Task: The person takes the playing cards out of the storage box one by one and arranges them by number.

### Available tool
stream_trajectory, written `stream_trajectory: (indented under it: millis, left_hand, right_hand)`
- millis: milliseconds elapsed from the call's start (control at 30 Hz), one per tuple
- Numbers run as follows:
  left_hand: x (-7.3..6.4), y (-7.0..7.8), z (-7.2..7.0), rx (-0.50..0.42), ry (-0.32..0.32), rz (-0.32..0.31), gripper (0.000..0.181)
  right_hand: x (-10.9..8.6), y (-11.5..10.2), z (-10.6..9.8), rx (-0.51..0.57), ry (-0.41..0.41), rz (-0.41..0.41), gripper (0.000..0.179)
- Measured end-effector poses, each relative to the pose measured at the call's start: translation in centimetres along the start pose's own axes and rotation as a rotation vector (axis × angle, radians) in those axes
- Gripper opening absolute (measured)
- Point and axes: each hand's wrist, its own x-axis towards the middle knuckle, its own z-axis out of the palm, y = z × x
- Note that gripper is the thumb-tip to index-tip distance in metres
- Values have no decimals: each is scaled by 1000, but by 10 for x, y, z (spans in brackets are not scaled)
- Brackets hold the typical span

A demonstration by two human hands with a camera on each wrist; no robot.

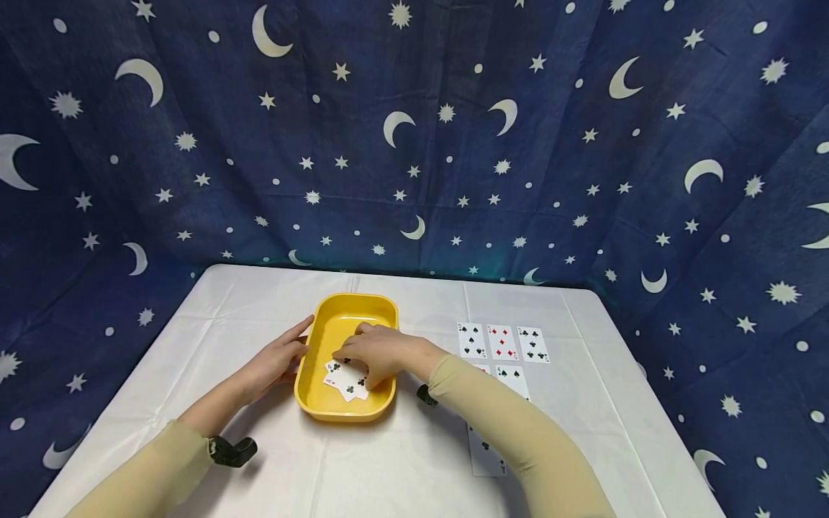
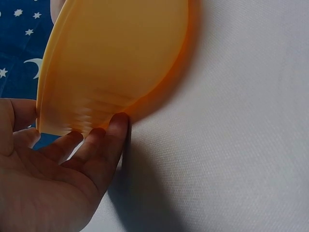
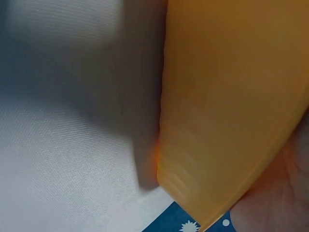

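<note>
A yellow tray (image 1: 317, 403) with rounded corners sits on the table, several overlapping playing cards (image 1: 343, 381) lying face up in its near half. Reaching in from the right, my right hand (image 1: 378, 352) has its fingers and thumb spread over these cards, fingertips right at them. My left hand (image 1: 278, 360) rests against the tray's left side. In the left wrist view, the fingertips (image 2: 118, 123) touch the outer wall. The right wrist view shows the tray's opposite outer wall (image 3: 227, 116), and only part of the right hand beyond the rim; the cards are hidden there.
Right of the tray, face-up cards lie in rows: a five of spades (image 1: 471, 339), a five of diamonds (image 1: 502, 342) and a five of clubs (image 1: 533, 344) on top. Below are a spade card (image 1: 512, 378) and an ace of clubs (image 1: 484, 457), partly behind the right sleeve (image 1: 518, 424). A starry curtain (image 1: 414, 144) hangs behind.
</note>
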Motion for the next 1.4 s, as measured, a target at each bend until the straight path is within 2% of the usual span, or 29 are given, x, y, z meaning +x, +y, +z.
stream_trajectory:
  millis: [233,367,867,1133,1400]
  left_hand:
    - [0,0,0,4,-1,1,69]
    - [0,0,0,1,1,0,69]
    - [1,0,0,-1,6,-4,69]
    - [1,0,-1,14,9,-16,69]
    - [1,0,0,27,14,-24,69]
  right_hand:
    - [-1,-1,4,-34,-15,20,95]
    - [1,-2,6,-49,-10,28,94]
    - [-6,-3,2,69,25,36,90]
    - [-30,6,-16,117,120,45,91]
    - [-71,24,-28,157,242,76,89]
